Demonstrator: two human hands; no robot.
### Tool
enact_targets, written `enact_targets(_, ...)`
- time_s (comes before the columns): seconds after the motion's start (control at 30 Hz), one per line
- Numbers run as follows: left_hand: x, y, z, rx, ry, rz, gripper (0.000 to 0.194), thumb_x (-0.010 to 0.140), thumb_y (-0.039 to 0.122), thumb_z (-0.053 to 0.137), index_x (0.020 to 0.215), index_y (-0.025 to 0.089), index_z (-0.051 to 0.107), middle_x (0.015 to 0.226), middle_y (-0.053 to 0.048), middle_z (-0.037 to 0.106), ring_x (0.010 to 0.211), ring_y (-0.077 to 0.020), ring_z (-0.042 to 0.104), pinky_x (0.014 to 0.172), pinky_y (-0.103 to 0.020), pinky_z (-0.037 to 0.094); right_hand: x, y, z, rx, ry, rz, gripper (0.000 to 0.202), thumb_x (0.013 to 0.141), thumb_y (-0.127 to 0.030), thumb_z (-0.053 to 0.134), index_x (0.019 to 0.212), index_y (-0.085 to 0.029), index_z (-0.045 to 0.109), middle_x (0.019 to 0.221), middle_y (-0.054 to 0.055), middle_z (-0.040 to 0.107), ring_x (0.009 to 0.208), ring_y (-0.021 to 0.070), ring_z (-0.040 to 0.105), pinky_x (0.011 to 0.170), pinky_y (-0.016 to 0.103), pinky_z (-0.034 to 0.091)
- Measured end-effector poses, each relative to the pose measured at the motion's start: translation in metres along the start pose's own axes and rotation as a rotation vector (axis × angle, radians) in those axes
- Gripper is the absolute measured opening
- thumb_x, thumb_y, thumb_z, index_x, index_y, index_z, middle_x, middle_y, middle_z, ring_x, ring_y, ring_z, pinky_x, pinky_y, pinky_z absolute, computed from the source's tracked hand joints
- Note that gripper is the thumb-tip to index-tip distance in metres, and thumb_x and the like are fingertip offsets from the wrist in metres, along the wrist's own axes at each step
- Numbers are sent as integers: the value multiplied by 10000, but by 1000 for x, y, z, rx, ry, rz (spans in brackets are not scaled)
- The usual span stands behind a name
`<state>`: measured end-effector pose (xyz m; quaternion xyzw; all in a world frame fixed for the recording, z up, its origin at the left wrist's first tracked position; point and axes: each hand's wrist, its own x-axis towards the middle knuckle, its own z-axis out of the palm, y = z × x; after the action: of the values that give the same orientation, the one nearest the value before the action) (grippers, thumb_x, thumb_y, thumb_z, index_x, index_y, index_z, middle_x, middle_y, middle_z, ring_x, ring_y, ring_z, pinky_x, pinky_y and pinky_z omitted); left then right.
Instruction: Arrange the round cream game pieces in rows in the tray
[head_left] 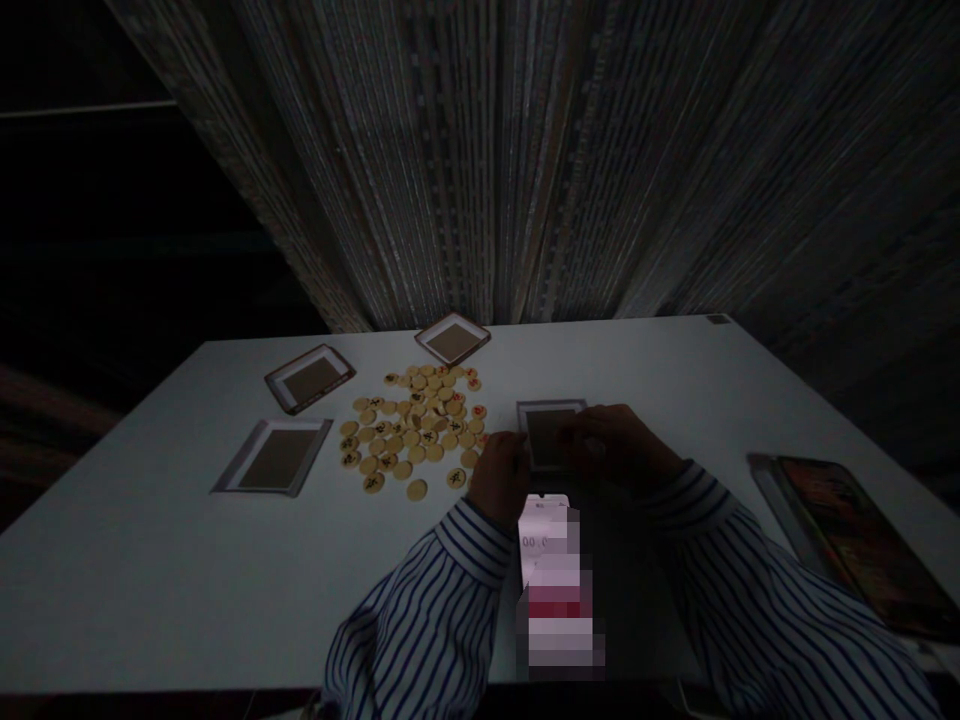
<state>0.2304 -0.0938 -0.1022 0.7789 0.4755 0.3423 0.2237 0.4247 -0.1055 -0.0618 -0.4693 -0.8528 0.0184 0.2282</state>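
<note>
Tray point(545, 432) lies just beyond the lit phone point(537, 545), left hand point(500, 472) and right hand point(624, 442) at its sides — open or gripping, I cannot tell — and I'd favour steady, even handling.

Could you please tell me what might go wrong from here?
The left hand is close to the loose round pieces, so it might scatter some. The right hand is at the shallow tray, which could get nudged askew. The lit phone lies between the striped sleeves and might be bumped.
</note>
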Motion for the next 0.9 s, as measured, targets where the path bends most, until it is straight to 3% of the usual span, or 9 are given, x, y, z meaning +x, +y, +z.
enact_targets(0.3,1,-1,0,21,-18,16,276,748,52,498,996,113,603,957,-101,624,917,-193,597,829,-357,510,2,-4,0,-5,-25,44,155,735,-240,573,856,-178,646,780,41,682,660,130,599,625,267,410)
enact_targets(0.6,0,-2,-2,15,-13,51,280,747,57,492,996,135,594,966,-89,626,919,-188,595,827,-356,508,1,-5,10,-55,62,58,107,733,-247,584,791,-196,659,719,7,679,638,112,581,611,255,401)
enact_targets(0.9,0,-3,-1,14,5,60,284,744,51,490,991,146,594,955,-82,635,907,-185,601,814,-354,513,-1,-3,5,-29,-19,76,128,727,-253,595,821,-193,658,748,17,678,647,122,590,619,270,408)
